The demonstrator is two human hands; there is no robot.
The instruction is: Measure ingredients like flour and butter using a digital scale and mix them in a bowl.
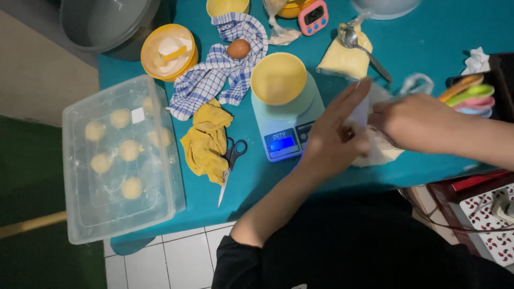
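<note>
- Head view: both hands meet over a clear plastic bag of pale dough or flour [383,150], which lies on the teal table [428,37] just right of the kitchen scale [286,120].
- The left hand [334,136] lies over the bag's left end, its fingers stretched out and pointing up and to the right, not curled round anything; whether the thumb pinches the plastic I cannot tell.
- The right hand [415,120] comes in from the right, fingers bent in a closed grip that seems to hold the top of the bag; the exact hold is hidden.
- The bag sits between and under the two hands, touching both, and its visible bulk hangs below them towards the table's near edge. Its long axis is hard to read, since the hands cover much of it.
- The bag looks soft, crumpled and whitish, with a loose plastic loop above the right hand.
- A yellow bowl [278,77] stands on the scale. Scissors [230,160] and a yellow cloth [206,142] lie left of it; further left is a lidded clear box of dough balls [120,155].
</note>
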